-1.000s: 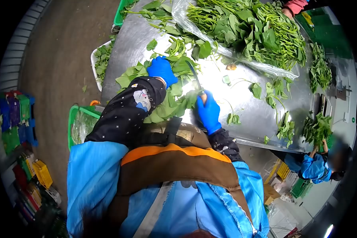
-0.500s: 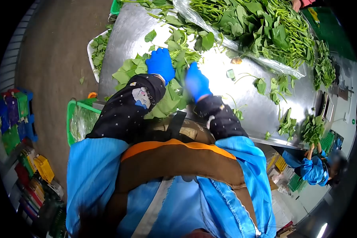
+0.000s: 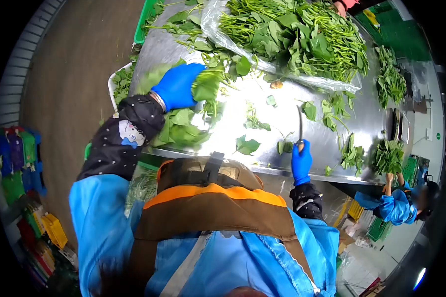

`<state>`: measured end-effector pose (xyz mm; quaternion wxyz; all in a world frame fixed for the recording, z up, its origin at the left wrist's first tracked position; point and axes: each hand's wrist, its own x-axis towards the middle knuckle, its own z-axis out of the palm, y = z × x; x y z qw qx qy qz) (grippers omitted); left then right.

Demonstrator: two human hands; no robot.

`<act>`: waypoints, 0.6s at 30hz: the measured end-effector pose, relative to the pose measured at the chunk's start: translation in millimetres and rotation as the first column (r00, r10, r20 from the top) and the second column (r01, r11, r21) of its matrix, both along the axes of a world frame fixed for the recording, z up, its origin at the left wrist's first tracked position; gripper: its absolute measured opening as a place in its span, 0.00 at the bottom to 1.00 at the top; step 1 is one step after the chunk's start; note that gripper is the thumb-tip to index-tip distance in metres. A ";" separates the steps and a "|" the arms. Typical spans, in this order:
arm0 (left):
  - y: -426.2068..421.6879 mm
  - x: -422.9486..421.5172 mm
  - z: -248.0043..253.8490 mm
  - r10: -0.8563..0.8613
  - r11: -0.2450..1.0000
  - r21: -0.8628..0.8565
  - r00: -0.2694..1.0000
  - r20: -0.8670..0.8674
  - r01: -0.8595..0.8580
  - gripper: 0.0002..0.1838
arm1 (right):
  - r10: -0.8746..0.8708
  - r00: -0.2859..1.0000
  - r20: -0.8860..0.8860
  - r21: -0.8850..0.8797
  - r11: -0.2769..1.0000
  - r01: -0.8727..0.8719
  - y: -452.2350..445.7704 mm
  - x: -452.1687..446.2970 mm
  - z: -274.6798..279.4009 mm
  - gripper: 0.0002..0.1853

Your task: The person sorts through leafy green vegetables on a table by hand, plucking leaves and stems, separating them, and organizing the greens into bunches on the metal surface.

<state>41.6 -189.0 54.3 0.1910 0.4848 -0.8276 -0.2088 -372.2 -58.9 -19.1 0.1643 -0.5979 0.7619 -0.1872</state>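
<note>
My left hand (image 3: 176,88), in a blue glove, is closed around a bunch of leafy green stems (image 3: 206,85). The cut-looking stem ends point right, and the broad leaves (image 3: 183,129) hang below and left of the hand, partly blurred. Near the table's front edge, my right hand (image 3: 301,162), also gloved in blue, grips a knife (image 3: 301,123) by its handle. Its thin, slightly curved blade points away from me over the metal table (image 3: 223,148). Loose leaves (image 3: 247,145) lie between my two hands.
A large heap of greens (image 3: 302,39) rests on clear plastic (image 3: 327,83) at the back. A white basket (image 3: 113,94) and green crate (image 3: 142,22) stand on the left. At right, a co-worker (image 3: 396,205) holds a bunch (image 3: 388,157); another person's hand (image 3: 340,8) shows at the top.
My hands have moved apart. The left has shifted left with the bunch lifted in it; the right has swung right and toward me, and a knife now shows in it.
</note>
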 end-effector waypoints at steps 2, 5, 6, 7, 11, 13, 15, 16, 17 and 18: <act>-4.3 -21.4 25.5 -0.262 0.922 -0.260 0.957 0.126 0.287 0.30 | -0.101 0.995 0.005 0.003 0.995 0.101 -3.1 -12.0 -7.8 0.14; -3.1 -59.9 4.2 -0.408 0.744 -0.372 0.817 0.407 0.556 0.30 | -0.120 0.991 -0.064 0.037 0.992 0.122 -6.8 -18.8 -12.9 0.18; 0.5 -62.5 -10.6 -0.360 0.779 -0.361 0.837 0.412 0.513 0.31 | -0.062 0.992 -0.111 0.012 0.998 0.064 -7.0 -20.4 -13.3 0.19; 4.7 -62.1 -22.7 -0.312 0.812 -0.349 0.853 0.418 0.468 0.33 | -0.008 0.987 -0.160 -0.009 1.000 0.006 -7.4 -19.8 -10.9 0.20; 32.0 -17.0 -24.9 -0.215 0.947 -0.046 0.733 0.646 0.319 0.40 | 0.099 0.995 -0.029 -0.109 0.989 -0.102 -9.7 -20.5 0.2 0.20; 48.7 -3.0 -8.0 -0.283 0.957 0.221 0.784 0.552 0.190 0.37 | 0.052 0.933 0.357 -0.117 0.993 -0.011 -13.5 4.6 12.1 0.14; 34.8 -18.9 25.5 -0.321 0.804 0.585 0.750 0.578 -0.106 0.33 | 0.065 0.731 0.680 -0.097 0.995 0.001 -27.8 29.4 12.4 0.11; 29.7 -30.6 34.6 -0.344 0.654 0.711 0.736 0.583 -0.258 0.31 | 0.066 0.627 0.776 -0.077 0.997 -0.010 -37.2 48.5 14.8 0.10; 29.7 -39.9 30.8 -0.225 0.804 0.579 0.830 0.511 -0.138 0.30 | 0.065 0.511 0.857 -0.060 0.998 -0.026 -48.0 70.6 18.3 0.09; 30.5 -49.3 21.1 -0.127 0.917 0.397 0.908 0.400 -0.047 0.29 | 0.114 0.592 0.798 -0.072 0.993 -0.094 -58.5 92.2 21.2 0.10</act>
